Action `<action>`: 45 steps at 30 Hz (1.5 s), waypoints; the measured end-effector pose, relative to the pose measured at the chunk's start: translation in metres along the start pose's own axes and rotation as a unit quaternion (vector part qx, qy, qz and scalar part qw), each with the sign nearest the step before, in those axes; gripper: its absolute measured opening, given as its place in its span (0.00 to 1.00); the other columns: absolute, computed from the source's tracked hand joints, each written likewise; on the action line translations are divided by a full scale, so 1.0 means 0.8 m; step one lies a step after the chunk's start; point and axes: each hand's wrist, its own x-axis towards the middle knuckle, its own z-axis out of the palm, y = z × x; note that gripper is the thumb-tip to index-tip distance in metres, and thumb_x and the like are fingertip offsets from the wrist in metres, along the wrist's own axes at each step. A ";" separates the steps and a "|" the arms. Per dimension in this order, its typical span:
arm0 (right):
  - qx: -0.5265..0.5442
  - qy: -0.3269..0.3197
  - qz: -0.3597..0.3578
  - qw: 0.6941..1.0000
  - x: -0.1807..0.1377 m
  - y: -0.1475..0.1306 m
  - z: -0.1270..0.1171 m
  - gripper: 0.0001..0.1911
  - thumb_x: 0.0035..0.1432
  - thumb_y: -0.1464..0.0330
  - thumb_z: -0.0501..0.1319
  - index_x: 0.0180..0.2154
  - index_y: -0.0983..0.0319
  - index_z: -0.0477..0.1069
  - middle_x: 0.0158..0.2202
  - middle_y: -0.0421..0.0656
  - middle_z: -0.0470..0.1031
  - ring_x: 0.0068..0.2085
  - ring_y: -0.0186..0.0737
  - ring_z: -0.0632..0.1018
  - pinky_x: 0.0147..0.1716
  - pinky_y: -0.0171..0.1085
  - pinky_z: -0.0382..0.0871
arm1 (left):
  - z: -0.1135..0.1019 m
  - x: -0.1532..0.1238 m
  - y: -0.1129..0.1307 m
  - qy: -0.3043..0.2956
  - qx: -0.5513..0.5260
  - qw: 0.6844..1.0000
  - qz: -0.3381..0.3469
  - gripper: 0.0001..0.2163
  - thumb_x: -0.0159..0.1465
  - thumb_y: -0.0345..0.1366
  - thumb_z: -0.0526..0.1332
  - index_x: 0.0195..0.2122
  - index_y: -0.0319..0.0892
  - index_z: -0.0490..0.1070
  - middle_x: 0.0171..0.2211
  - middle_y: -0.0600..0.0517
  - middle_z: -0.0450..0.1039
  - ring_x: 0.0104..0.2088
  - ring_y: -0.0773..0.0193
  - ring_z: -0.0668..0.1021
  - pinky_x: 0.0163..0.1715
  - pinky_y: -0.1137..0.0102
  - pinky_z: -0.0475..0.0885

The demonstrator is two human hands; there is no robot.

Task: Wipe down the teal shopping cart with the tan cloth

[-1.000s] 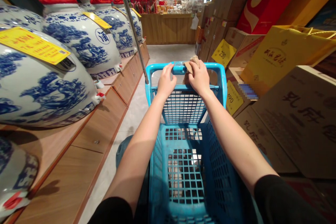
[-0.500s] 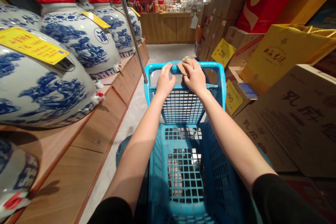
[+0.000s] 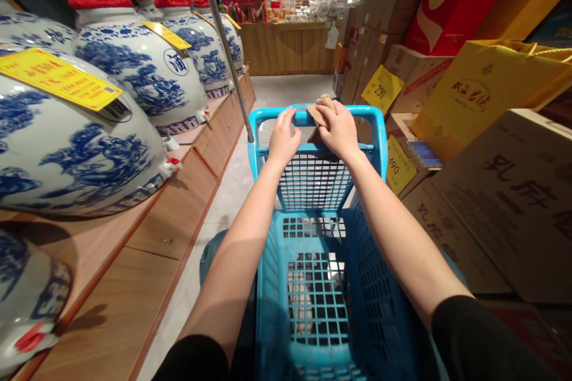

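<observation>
A blue plastic shopping basket (image 3: 283, 250) with lattice walls stands in front of me, nothing lying inside it. My left hand (image 3: 285, 136) is closed over the left part of its top bar (image 3: 268, 114). With my right hand (image 3: 339, 130) I press a crumpled brown cloth (image 3: 318, 114) onto the same bar, right of the middle. The fingers curl over the cloth and hide part of it. A grey metal rod (image 3: 230, 56) rises at the basket's far left corner.
Large blue-and-white jars (image 3: 100, 149) with red covers and yellow tags stand on a wooden cabinet (image 3: 154, 250) at the left. Stacked cartons (image 3: 500, 190) and a yellow gift bag (image 3: 473, 95) crowd the right side. Across the aisle's far end stands a counter (image 3: 286, 47) with packaged goods.
My right hand and the cloth have slid slightly to the right along the bar. My left hand keeps its place on the bar. The whole view has shifted a little.
</observation>
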 end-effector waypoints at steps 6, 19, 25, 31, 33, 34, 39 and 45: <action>-0.015 0.026 0.042 0.999 -0.003 -0.002 0.005 0.29 0.59 0.72 0.58 0.62 0.63 0.71 0.68 0.58 0.68 0.69 0.63 0.66 0.67 0.65 0.60 | 0.000 0.001 0.003 -0.009 -0.006 1.000 -0.007 0.27 0.62 0.24 0.57 0.63 0.42 0.70 0.68 0.41 0.69 0.70 0.51 0.70 0.73 0.55 0.64; -0.037 -0.026 0.048 0.998 -0.002 -0.011 0.000 0.31 0.61 0.72 0.58 0.66 0.64 0.68 0.72 0.60 0.62 0.73 0.63 0.60 0.70 0.65 0.55 | 0.001 0.001 0.000 0.004 0.000 1.000 0.006 0.27 0.62 0.25 0.57 0.63 0.45 0.71 0.67 0.44 0.71 0.69 0.53 0.71 0.72 0.55 0.65; -0.002 -0.020 0.014 1.000 -0.003 -0.009 -0.003 0.31 0.60 0.71 0.58 0.65 0.58 0.69 0.70 0.55 0.66 0.71 0.61 0.63 0.69 0.69 0.54 | 0.001 0.001 0.000 0.005 0.002 1.000 0.005 0.26 0.63 0.25 0.57 0.63 0.44 0.71 0.67 0.44 0.71 0.69 0.53 0.71 0.73 0.56 0.63; -0.026 -0.012 0.025 0.999 -0.006 -0.015 0.005 0.34 0.60 0.70 0.59 0.68 0.64 0.65 0.72 0.60 0.61 0.73 0.67 0.58 0.70 0.71 0.51 | 0.001 0.001 0.003 -0.006 -0.009 1.000 -0.006 0.27 0.63 0.25 0.56 0.64 0.42 0.70 0.68 0.41 0.69 0.70 0.51 0.70 0.72 0.55 0.64; -0.024 -0.028 -0.011 0.999 -0.006 -0.016 0.007 0.36 0.59 0.71 0.60 0.69 0.63 0.64 0.73 0.58 0.60 0.74 0.66 0.57 0.70 0.71 0.49 | 0.001 0.001 0.002 -0.003 -0.009 1.000 -0.005 0.27 0.63 0.25 0.57 0.64 0.43 0.70 0.68 0.42 0.70 0.70 0.52 0.70 0.72 0.55 0.64; -0.021 -0.031 -0.020 0.999 -0.005 -0.014 0.007 0.36 0.59 0.71 0.59 0.69 0.62 0.65 0.73 0.57 0.61 0.74 0.65 0.57 0.71 0.71 0.48 | 0.001 0.001 0.001 -0.002 -0.008 1.000 -0.004 0.27 0.63 0.25 0.57 0.64 0.43 0.70 0.68 0.43 0.70 0.70 0.52 0.70 0.72 0.55 0.64; -0.012 0.025 0.032 0.999 -0.003 0.004 0.005 0.31 0.60 0.71 0.57 0.65 0.61 0.69 0.68 0.58 0.68 0.69 0.64 0.66 0.69 0.70 0.56 | 0.003 0.001 -0.004 -0.002 -0.015 1.000 -0.002 0.28 0.63 0.25 0.56 0.65 0.44 0.70 0.68 0.45 0.69 0.70 0.52 0.70 0.72 0.55 0.65; -0.004 -0.012 -0.033 0.999 -0.002 -0.001 0.005 0.33 0.58 0.72 0.59 0.66 0.63 0.69 0.70 0.57 0.64 0.72 0.63 0.62 0.71 0.66 0.55 | 0.003 0.001 -0.003 -0.001 -0.017 1.000 -0.003 0.28 0.63 0.25 0.57 0.65 0.44 0.71 0.68 0.44 0.69 0.70 0.51 0.70 0.72 0.54 0.65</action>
